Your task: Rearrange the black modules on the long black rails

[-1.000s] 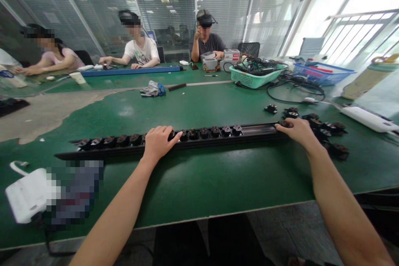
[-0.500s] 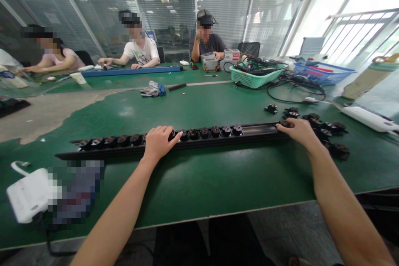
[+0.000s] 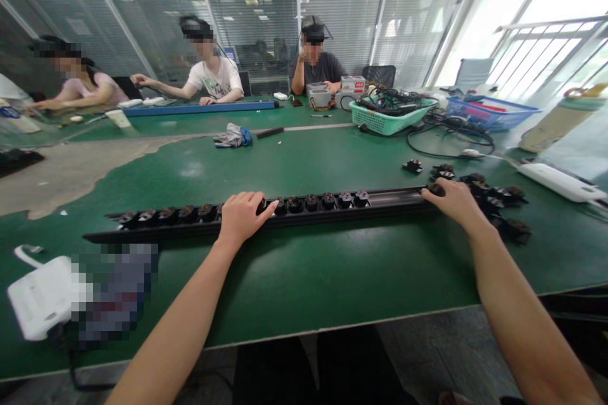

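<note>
- Head view: the black rail (image 3: 399, 198) lies left to right across the counter (image 3: 304, 294), a row of sockets (image 3: 327, 201) seated along its left and middle.
- The left hand (image 3: 244, 218) is closed over the middle of the rail, covering part of the row.
- The right hand (image 3: 446, 195) has its fingers narrowed about a dark piece (image 3: 435, 189) at the rail's right end, probably one more socket; its lower side is hidden.
- Between that piece and the row, a stretch of channel shows bare.
- A firm left hand should stop the rail from skidding; I'd want the piece square to the channel and pressed evenly, as a tilt could jam it.
- Loose sockets (image 3: 517, 229) lie just right of the right hand, where its wrist could knock them.
- A white adapter (image 3: 40, 297) sits at the near left, close to the rail's left end.
- Farther off are gloves (image 3: 232, 136), a green basket (image 3: 375, 121) of cables and a blue basket (image 3: 498, 119).
- Co-workers sit along the far side.
</note>
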Demonstrator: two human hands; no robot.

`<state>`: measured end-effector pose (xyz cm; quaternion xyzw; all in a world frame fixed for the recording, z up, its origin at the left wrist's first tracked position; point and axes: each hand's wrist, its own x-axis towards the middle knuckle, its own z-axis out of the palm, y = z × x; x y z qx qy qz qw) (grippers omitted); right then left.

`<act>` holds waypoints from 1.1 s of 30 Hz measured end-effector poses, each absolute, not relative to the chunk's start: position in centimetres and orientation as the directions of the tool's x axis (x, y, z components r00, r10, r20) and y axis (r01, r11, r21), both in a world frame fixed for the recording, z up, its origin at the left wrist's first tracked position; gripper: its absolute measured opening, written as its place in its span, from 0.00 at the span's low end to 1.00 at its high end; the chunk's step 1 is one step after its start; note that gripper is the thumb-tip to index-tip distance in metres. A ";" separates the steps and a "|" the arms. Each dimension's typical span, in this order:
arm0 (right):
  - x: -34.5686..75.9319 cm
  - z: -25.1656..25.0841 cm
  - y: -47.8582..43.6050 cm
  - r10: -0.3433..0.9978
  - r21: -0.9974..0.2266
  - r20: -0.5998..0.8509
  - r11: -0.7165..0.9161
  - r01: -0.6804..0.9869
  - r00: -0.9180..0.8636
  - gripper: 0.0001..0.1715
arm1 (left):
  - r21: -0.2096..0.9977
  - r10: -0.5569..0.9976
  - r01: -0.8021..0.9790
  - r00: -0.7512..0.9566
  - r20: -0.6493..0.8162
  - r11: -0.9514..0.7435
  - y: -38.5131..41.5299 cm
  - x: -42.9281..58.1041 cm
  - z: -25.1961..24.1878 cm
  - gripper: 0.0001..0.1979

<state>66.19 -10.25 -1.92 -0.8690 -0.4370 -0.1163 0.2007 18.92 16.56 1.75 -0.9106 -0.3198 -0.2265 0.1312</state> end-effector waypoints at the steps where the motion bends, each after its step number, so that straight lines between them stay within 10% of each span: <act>1: 66.3 -1.9 -10.2 0.705 -0.273 0.381 -0.532 0.801 0.598 0.21 | -0.095 0.524 0.643 0.692 0.496 -0.760 16.5 18.9 1.8 0.27; 33: 65.8 -1.0 -11.1 0.564 -0.392 0.283 -0.670 0.631 0.776 0.21 | -0.115 0.526 0.648 0.697 0.488 -0.753 16.5 19.0 1.9 0.27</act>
